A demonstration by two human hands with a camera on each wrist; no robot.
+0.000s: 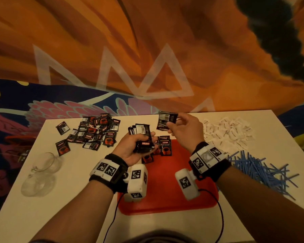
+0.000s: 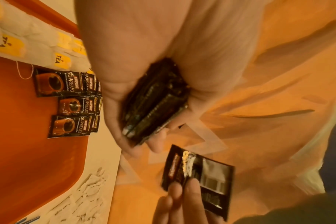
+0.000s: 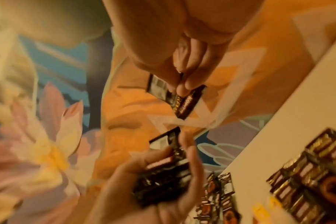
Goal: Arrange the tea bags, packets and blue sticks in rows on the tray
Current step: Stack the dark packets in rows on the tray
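My left hand (image 1: 150, 140) grips a stack of black coffee packets (image 1: 142, 137) above the far left corner of the red tray (image 1: 182, 199); the left wrist view shows the stack (image 2: 155, 106) edge-on in the palm. My right hand (image 1: 172, 126) pinches a single black packet (image 1: 166, 121) in the air, just right of the stack and higher; it also shows as the single packet (image 2: 211, 174). Several coffee packets (image 2: 67, 103) lie in overlapping rows on the tray beside a row of tea bags (image 2: 29, 44). Blue sticks (image 1: 258, 171) lie heaped right of the tray.
A loose pile of black packets (image 1: 93, 132) covers the far left of the white table (image 1: 77, 199). A heap of white packets (image 1: 228, 132) sits at the far right. Two clear glass cups (image 1: 42, 172) lie near the left edge. A painted wall rises behind the table.
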